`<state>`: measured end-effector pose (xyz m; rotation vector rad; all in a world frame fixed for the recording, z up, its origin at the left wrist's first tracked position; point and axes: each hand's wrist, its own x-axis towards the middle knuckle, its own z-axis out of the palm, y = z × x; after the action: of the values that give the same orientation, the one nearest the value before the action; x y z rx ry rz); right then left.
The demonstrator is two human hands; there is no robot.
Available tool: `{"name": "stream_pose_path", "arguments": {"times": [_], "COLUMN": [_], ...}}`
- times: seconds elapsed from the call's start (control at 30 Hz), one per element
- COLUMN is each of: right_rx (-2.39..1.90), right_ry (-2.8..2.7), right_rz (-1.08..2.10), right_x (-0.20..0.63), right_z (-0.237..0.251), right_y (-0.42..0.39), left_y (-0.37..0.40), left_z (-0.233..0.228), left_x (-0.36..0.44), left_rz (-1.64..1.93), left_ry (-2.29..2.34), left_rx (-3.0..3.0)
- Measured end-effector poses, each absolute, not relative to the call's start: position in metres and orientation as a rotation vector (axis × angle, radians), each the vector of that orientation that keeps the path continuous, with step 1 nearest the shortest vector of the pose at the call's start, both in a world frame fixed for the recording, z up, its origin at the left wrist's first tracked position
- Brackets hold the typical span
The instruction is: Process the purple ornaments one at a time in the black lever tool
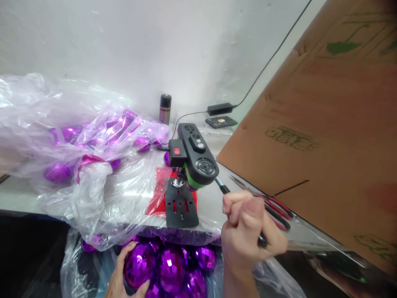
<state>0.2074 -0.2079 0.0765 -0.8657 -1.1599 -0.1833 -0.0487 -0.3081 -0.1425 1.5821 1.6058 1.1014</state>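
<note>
My left hand (125, 273) has its fingers and thumb around a shiny purple faceted ball (140, 265), low in the frame above a bag of similar balls. Closed in a fist, my right hand (248, 229) grips a black-handled rod (223, 188) with a metal shaft. The shaft's far end meets or passes behind a black device (198, 155) with round grilles and a green underside; I cannot tell whether they are joined. Beside the grilles is a box with a red switch (176, 151). A slotted black plate (181, 203) lies below, over a red sheet (156, 203).
Clear plastic bags (102, 182) with purple balls cover the table's left. A cardboard box (310, 124) leans in from the right, with red-handled scissors (279, 207) along its base. Behind stand a dark spray can (165, 108), a phone (221, 121) and a power adapter (219, 109) with its cable.
</note>
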Motion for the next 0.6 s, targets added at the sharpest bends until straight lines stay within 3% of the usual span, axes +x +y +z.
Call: {"name": "stream_pose_path", "arguments": {"times": [0.3,0.47,0.6], "right_rx": [-0.876,-0.838,-0.826], "right_ry": [-1.183,-1.226,-1.223], "right_rz": [-0.16,-0.166,-0.15], "right_x": [0.209,0.212,0.212], "right_z": [0.073,0.069,0.066], "right_y": [-0.213,-0.213,-0.214], "left_y": [-0.3,-0.311,-0.293], "left_z": [-0.169,-0.195,-0.184], "left_x": [-0.025,0.007,0.025], "left_rz": [0.683,0.127,-0.214], "left_ry": [1.183,1.243,1.266], "left_rx": [2.498,2.443,2.184]}}
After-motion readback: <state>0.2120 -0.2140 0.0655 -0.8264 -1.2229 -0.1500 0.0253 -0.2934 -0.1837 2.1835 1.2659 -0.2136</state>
